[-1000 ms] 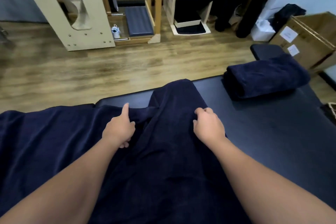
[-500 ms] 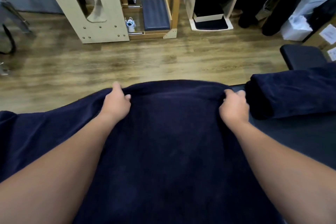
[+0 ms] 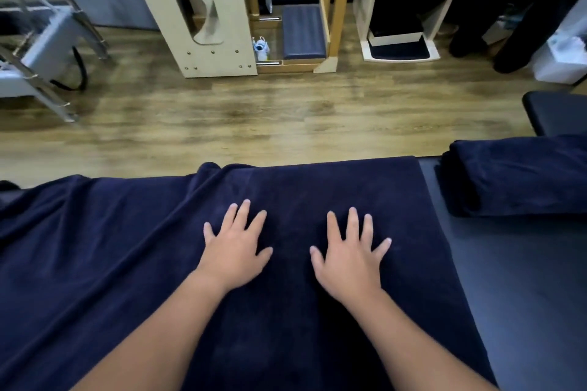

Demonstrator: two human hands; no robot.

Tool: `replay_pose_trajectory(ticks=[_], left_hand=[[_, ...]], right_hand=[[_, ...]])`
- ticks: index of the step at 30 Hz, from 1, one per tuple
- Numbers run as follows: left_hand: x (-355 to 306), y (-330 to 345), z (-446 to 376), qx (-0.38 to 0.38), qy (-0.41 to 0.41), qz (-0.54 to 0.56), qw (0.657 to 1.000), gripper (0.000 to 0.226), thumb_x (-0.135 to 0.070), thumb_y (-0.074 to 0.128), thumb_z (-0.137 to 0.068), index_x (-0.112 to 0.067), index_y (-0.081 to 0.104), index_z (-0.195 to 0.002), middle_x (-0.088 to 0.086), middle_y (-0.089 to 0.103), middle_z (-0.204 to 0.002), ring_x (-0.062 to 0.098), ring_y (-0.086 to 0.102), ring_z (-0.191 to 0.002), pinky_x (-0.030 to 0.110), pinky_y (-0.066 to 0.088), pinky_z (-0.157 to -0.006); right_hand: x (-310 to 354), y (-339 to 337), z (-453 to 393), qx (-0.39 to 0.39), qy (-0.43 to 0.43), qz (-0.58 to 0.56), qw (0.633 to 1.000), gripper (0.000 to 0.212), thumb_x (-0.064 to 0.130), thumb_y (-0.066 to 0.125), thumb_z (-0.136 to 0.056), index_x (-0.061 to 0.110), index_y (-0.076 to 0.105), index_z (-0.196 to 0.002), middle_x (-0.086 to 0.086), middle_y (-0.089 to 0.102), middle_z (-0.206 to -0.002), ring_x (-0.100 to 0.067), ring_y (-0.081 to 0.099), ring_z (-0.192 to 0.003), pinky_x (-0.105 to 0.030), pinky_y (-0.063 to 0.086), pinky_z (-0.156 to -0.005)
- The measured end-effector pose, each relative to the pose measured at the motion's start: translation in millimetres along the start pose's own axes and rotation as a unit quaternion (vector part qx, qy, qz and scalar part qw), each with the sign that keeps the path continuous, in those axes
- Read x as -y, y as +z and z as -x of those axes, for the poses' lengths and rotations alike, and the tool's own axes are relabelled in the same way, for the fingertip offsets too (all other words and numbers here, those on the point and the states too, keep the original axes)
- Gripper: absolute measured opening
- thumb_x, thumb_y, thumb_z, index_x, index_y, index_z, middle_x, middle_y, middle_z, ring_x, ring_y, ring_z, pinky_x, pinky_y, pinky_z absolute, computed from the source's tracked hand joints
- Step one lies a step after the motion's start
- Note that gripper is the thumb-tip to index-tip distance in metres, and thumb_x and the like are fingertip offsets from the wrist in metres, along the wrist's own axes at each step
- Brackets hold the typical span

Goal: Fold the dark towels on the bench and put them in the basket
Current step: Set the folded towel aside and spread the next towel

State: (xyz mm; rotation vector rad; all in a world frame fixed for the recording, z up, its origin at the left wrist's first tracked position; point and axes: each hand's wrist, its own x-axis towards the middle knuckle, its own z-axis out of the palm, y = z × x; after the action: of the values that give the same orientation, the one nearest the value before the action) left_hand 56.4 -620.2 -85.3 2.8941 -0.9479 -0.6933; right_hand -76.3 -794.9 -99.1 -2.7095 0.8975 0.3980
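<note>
A large dark navy towel (image 3: 133,251) lies spread over the black bench (image 3: 521,276), its right part folded into a flat panel with a straight far edge. My left hand (image 3: 236,246) and my right hand (image 3: 349,251) press flat on that panel, fingers spread, holding nothing. A second dark towel (image 3: 521,174), folded into a thick bundle, rests on the bench at the right. No basket is in view.
Wooden floor (image 3: 254,117) lies beyond the bench. A pale wooden frame (image 3: 197,9) and a white shelf unit (image 3: 400,22) stand at the back. Metal equipment (image 3: 41,51) is at far left. A person's dark legs (image 3: 508,9) stand at far right, beside a black padded stool (image 3: 559,111).
My hands let go of the towel's far edge after laying it flat, then drew back toward me and opened, palms down on the cloth. The camera view shifted left.
</note>
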Motion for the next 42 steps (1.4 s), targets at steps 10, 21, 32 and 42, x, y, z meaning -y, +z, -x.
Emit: replay_pose_trajectory(ticks=[10,21,32,42], left_hand=[[49,38,148,0.05,-0.054,0.028,0.997,0.079,-0.052,0.049,-0.099,-0.035,0.004,-0.161,-0.009,-0.022,-0.167,0.015,-0.019,-0.154,0.061,0.011,-0.122],[158,59,273,0.035,-0.093,0.053,0.994,0.049,-0.035,0.05,-0.099,-0.02,0.044,-0.145,0.0,0.024,-0.162,0.022,0.03,-0.146,0.044,0.045,-0.107],[339,46,380,-0.137,-0.23,0.037,0.963,0.023,-0.027,0.049,-0.093,-0.018,0.055,-0.113,0.006,0.052,-0.117,0.03,0.052,-0.115,0.043,0.052,-0.087],[378,59,366,-0.019,-0.112,0.222,0.968,0.032,-0.02,0.057,-0.087,-0.026,0.057,-0.118,0.006,0.069,-0.119,0.028,0.064,-0.112,0.033,0.051,-0.093]], right_hand=[[36,27,100,0.069,-0.074,0.04,0.994,0.083,0.066,0.037,-0.094,0.032,0.0,-0.16,-0.013,-0.015,-0.166,-0.042,-0.016,-0.151,-0.077,0.012,-0.111],[119,59,205,0.117,-0.148,0.103,0.977,0.081,0.049,0.046,-0.098,0.032,-0.002,-0.16,-0.01,-0.012,-0.167,-0.038,-0.009,-0.153,-0.064,0.026,-0.115],[291,94,291,0.158,-0.218,0.049,0.962,0.054,0.042,0.05,-0.098,0.027,0.04,-0.148,-0.005,0.029,-0.157,-0.031,0.028,-0.141,-0.045,0.041,-0.109],[398,106,283,0.116,-0.255,-0.077,0.957,0.048,0.042,0.052,-0.1,0.024,0.048,-0.144,-0.001,0.055,-0.136,-0.021,0.054,-0.122,-0.035,0.048,-0.099]])
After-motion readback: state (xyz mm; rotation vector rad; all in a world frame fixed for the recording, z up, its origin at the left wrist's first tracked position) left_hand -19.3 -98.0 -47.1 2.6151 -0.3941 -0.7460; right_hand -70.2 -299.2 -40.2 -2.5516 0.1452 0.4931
